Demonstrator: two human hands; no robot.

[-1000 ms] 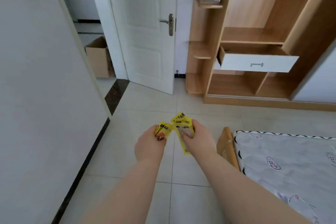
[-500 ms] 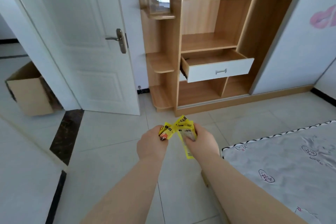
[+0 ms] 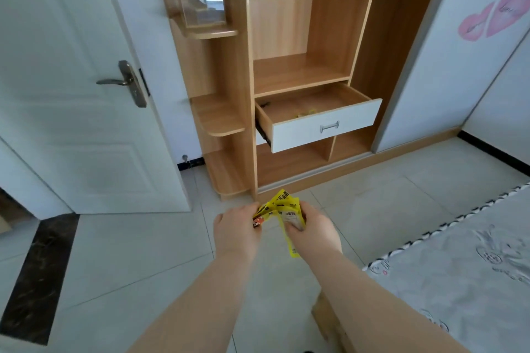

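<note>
**Yellow Packets Held in Both Hands Before the Open Drawer**

A small bundle of yellow packets (image 3: 282,204) is held above the tiled floor (image 3: 143,252), between the left hand (image 3: 238,226) and the right hand (image 3: 315,231). The fingers of both hands are curled and clamped on the packets: the left hand pinches the left edge of the bundle, and the right hand grips the right part, with one yellow strip hanging below the thumb. Print is visible on the packets but cannot be read.

The bundle is located in front of and below the wooden wardrobe (image 3: 312,23). A white-fronted drawer (image 3: 324,126) is pulled out, and a small yellow item (image 3: 305,113) is seen lying inside it. A white door (image 3: 86,109) stands to the left of the wardrobe. A patterned mattress (image 3: 459,266) is positioned at the lower right, near the right forearm.
</note>
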